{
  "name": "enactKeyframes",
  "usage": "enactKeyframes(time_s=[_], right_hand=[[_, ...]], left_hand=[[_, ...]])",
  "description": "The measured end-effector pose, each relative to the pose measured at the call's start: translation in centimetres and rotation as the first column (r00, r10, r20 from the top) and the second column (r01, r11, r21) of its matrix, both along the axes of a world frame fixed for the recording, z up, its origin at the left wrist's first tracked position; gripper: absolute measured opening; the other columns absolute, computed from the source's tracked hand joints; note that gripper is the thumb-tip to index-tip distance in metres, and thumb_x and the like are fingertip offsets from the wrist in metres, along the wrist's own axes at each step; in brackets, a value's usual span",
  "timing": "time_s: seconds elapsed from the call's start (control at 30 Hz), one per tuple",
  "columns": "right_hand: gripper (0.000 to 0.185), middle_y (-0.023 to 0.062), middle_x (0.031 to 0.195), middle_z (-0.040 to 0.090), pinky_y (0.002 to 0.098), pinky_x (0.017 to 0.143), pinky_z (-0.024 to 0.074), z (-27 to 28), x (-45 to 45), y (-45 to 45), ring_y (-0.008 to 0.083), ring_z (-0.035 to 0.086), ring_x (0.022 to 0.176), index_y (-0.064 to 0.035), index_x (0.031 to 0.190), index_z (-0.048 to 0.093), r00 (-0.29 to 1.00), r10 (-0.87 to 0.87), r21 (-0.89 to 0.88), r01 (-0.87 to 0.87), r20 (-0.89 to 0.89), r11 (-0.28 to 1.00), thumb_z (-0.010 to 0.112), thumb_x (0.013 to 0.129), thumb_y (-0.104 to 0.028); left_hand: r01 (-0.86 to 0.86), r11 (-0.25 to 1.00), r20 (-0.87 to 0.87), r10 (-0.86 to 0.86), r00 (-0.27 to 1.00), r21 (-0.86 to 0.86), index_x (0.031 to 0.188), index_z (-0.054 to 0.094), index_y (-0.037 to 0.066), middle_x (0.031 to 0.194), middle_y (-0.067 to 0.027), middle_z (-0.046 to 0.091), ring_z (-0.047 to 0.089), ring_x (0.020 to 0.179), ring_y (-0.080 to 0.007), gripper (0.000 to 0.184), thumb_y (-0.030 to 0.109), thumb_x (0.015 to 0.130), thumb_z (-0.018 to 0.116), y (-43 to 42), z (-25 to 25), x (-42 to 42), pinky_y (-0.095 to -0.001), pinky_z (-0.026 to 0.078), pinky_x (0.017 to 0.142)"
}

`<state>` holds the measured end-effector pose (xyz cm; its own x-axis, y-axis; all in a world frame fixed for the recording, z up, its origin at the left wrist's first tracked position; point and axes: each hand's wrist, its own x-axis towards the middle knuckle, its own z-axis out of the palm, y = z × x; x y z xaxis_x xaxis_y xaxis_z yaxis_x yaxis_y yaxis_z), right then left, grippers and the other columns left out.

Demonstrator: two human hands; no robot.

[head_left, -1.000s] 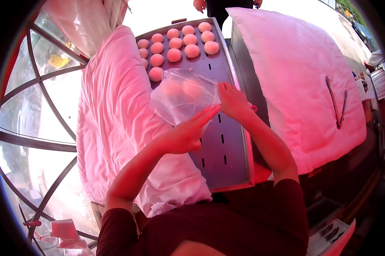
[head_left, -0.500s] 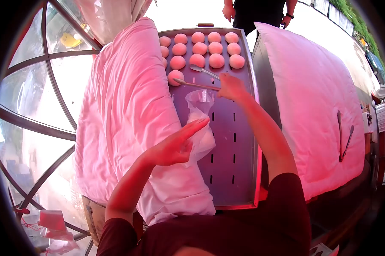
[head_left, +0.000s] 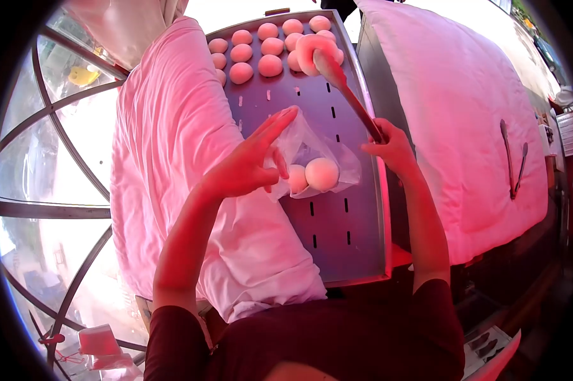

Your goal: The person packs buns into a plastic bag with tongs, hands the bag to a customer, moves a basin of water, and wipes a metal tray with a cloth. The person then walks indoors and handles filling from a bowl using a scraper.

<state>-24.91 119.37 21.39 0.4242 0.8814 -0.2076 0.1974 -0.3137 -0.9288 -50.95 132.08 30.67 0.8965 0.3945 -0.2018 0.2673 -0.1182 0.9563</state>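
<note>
A clear plastic bag [head_left: 304,134] hangs from my left hand [head_left: 245,166], its upper edge at the stretched fingertips. Inside the bag lie two round pale buns [head_left: 322,174], the left one partly behind my fingers. My right hand [head_left: 393,147] is closed around the handle end of metal tongs [head_left: 356,105]. At the far tip of the tongs a bun [head_left: 307,49] is gripped, raised over the back right of the metal tray [head_left: 280,235]. Several more buns [head_left: 270,65] sit in rows at the tray's far end, some hidden behind the held one.
A thick white quilt [head_left: 166,146] covers the tray's left side. Another quilt [head_left: 464,127] lies on the right, with a second pair of tongs [head_left: 510,159] on it. A framed clear window [head_left: 77,159] stands at far left. A person's dark clothing [head_left: 337,7] shows beyond the tray.
The tongs have swung up and right and now grip a bun. The lone front bun is gone from its spot. The bag has spread wider, showing two buns. The view has shifted.
</note>
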Motion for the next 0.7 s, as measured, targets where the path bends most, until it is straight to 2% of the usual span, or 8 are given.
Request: enactKeyframes(time_s=[0.07,0.13,0.23,0.33,0.43,0.53,0.63,0.7], right_hand=[[0.036,-0.0021,0.081,0.053,0.0229,0.064,0.0419,0.7,-0.4,-5.2,0.0068,0.052,0.071,-0.0042,0.1,0.057,0.932,0.075,0.017,-0.074,-0.354,0.997,0.07,0.067,-0.003],[0.036,-0.0017,0.078,0.053,0.0218,0.061,0.0404,1.1,-3.0,-9.5,0.0063,0.051,0.069,-0.0027,0.098,0.056,0.878,0.087,0.082,-0.055,-0.471,0.995,0.071,0.065,-0.002],[0.038,-0.0007,0.081,0.054,0.0219,0.064,0.0414,0.2,-5.3,-13.2,0.0062,0.051,0.07,-0.0041,0.099,0.056,0.8,0.229,0.011,-0.268,-0.555,0.963,0.072,0.064,-0.001],[0.044,0.0009,0.086,0.055,0.0235,0.069,0.0428,-1.0,-5.4,-12.8,0.0074,0.052,0.075,-0.0024,0.104,0.056,0.844,0.208,-0.217,-0.351,-0.494,0.911,0.072,0.063,0.0],[0.049,0.0014,0.089,0.055,0.0246,0.073,0.0431,-2.9,-5.1,-10.1,0.0089,0.052,0.079,-0.0013,0.11,0.055,0.918,0.284,-0.023,-0.302,-0.275,0.953,0.071,0.064,0.001],[0.053,0.0011,0.089,0.054,0.025,0.074,0.0432,-1.1,-3.6,-8.5,0.0102,0.051,0.082,-0.0006,0.115,0.053,0.916,0.367,-0.05,-0.379,-0.163,0.924,0.07,0.064,0.002],[0.057,0.0003,0.088,0.052,0.0249,0.075,0.0428,-1.3,-2.5,-9.4,0.01,0.051,0.081,-0.0013,0.116,0.053,0.912,0.375,-0.077,-0.391,-0.165,0.917,0.071,0.062,0.002],[0.058,0.0013,0.089,0.054,0.0256,0.075,0.0434,-2.4,-1.6,-8.9,0.0113,0.052,0.081,-0.0013,0.116,0.053,0.915,0.394,-0.121,-0.402,-0.087,0.908,0.07,0.061,0.001]], left_hand=[[0.001,1.0,-0.042,-0.001,0.999,0.015,0.146,0.021,0.012,0.146,-0.0084,0.026,0.054,0.067,-0.0128,0.09,-0.012,0.064,0.051,0.2,-0.1,0.5,-0.0233,0.048,0.047],[0.036,0.999,-0.096,-0.033,0.995,0.03,0.145,0.021,0.011,0.146,-0.0087,0.026,0.054,0.067,-0.0118,0.089,-0.011,0.065,0.051,0.1,0.0,0.7,-0.0235,0.049,0.048],[0.04,0.998,-0.148,-0.033,0.988,0.045,0.144,0.024,0.01,0.143,-0.0077,0.034,0.053,0.068,-0.0112,0.086,-0.012,0.065,0.051,0.0,0.0,0.8,-0.0227,0.049,0.051],[0.062,0.943,-0.054,-0.047,0.997,0.326,0.142,0.029,0.01,0.141,-0.0072,0.037,0.051,0.067,-0.0099,0.084,-0.014,0.064,0.049,0.2,-1.3,0.5,-0.0224,0.048,0.055],[0.017,0.75,0.036,-0.055,0.998,0.662,0.141,0.032,0.011,0.143,-0.0071,0.035,0.047,0.066,-0.0085,0.083,-0.017,0.064,0.044,0.7,-2.8,-0.2,-0.0228,0.048,0.057],[-0.081,0.782,0.01,0.095,0.995,0.618,0.141,0.034,0.012,0.145,-0.007,0.033,0.046,0.065,-0.0081,0.083,-0.019,0.064,0.039,0.8,-1.5,-2.1,-0.023,0.047,0.058],[-0.13,0.809,-0.024,0.175,0.984,0.573,0.139,0.036,0.011,0.141,-0.0123,0.037,0.039,0.108,-0.0234,0.082,-0.019,0.063,0.039,0.6,-0.2,-3.3,-0.0299,0.039,0.088],[-0.103,0.824,-0.01,0.131,0.991,0.557,0.139,0.036,0.01,0.141,-0.0132,0.037,0.041,0.116,-0.0258,0.081,-0.019,0.063,0.039,-0.1,0.0,-2.9,-0.0307,0.039,0.091]])
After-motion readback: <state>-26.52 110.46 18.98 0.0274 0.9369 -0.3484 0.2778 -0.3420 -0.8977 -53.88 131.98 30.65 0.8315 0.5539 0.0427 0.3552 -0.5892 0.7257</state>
